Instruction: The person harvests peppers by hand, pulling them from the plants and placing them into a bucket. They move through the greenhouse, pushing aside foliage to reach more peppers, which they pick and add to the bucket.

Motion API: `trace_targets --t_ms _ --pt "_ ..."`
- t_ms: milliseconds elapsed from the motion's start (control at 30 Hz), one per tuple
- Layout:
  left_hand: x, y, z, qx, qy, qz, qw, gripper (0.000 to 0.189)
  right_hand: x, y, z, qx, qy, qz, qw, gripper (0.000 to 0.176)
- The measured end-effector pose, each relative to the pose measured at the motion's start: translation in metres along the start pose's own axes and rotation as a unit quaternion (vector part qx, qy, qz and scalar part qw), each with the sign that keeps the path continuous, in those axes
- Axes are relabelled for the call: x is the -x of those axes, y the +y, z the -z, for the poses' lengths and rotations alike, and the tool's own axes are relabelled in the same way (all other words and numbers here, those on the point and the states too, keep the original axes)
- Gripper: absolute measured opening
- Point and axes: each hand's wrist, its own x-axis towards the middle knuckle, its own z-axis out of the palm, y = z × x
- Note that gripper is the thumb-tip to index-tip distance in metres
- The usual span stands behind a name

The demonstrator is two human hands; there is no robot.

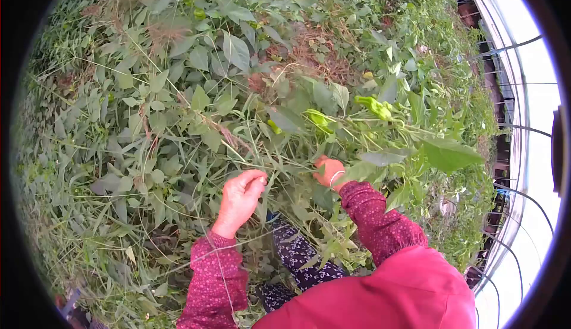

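My left hand [239, 199] is raised over the weeds with its thumb and fingers pressed together; thin grass blades [275, 171] pass by the fingertips, and what it pinches, if anything, is too small to name. To its right, my right hand [331, 172] reaches in among the stems with its fingers curled and partly hidden by foliage. A light band circles that wrist. Above the right hand, a leaning pepper plant [404, 130] carries light green peppers [376, 108], with another green pepper [319, 120] and a partly covered one [274, 126] to the left.
Dense weeds [172, 168] and pepper leaves surround both hands. Dry brown grass [315, 55] lies farther ahead. Another green pepper [199, 14] hangs at upper left. Along the right runs a plastic greenhouse wall [535, 85] with curved hoops. My patterned trouser leg [300, 254] stands among the plants.
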Motion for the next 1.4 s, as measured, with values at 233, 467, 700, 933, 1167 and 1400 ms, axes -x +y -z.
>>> trace_targets --t_ms 233,467,700,933,1167,1400 --pt "-0.037 0.005 0.002 0.109 0.041 -0.014 0.993 0.013 0.046 -0.038 -0.042 -0.076 -0.093 -0.021 0.993 0.039" --pt "-0.105 -0.04 -0.045 -0.194 -0.003 -0.179 0.964 0.025 0.066 -0.087 -0.07 -0.165 0.025 0.0 0.986 0.023" --pt "-0.131 -0.133 -0.035 -0.328 0.097 0.081 0.936 0.009 0.067 -0.1 -0.086 -0.183 0.037 -0.042 0.982 0.025" --pt "-0.15 -0.167 -0.03 -0.067 0.037 0.211 0.975 0.013 0.063 -0.1 -0.082 -0.168 -0.068 0.014 0.983 0.03" --pt "-0.138 -0.142 -0.048 -0.464 -0.077 -0.085 0.879 0.026 0.075 -0.128 -0.076 -0.244 -0.029 0.071 0.967 0.028" --pt "-0.146 -0.144 -0.053 -0.622 -0.136 -0.15 0.757 0.024 0.072 -0.108 -0.046 -0.359 -0.001 0.01 0.933 0.037"
